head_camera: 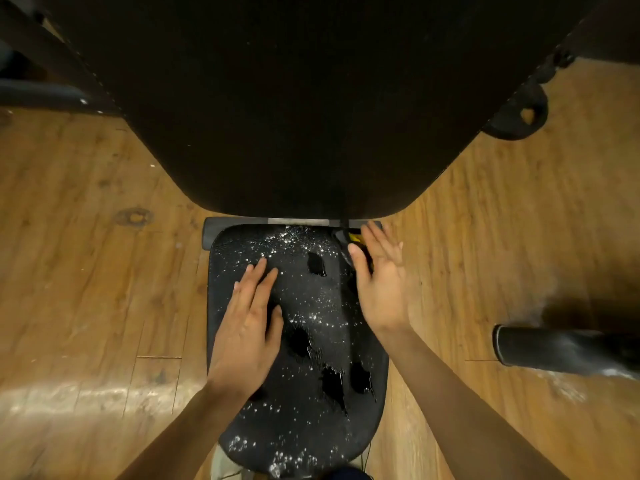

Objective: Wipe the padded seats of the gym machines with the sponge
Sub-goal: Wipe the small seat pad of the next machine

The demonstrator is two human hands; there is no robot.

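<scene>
Seen from above: a black padded seat over a wooden plank floor, its surface speckled with white foam flecks and marked by several dark wet patches. Beyond it, a large black backrest pad filling the upper middle of the view, its lower edge just above the seat's far end. Left hand flat on the seat's left half, palm down, fingers straight and close together, pointing toward the backrest, gripping nothing. Right hand at the seat's far right edge, fingers extended and slightly spread, somewhat blurred, thumb lying toward the seat; no fingers curled round anything. Just under and beyond the right fingers, a small yellow and dark object, probably the sponge, wedged near the corner where seat meets backrest; touching the hand or not, cannot tell. A metal strip across the gap between seat and backrest. Off to the right on the floor, a dark cylindrical roller pad, well apart from the seat. At upper right, dark machine hardware with a ring-shaped part.
</scene>
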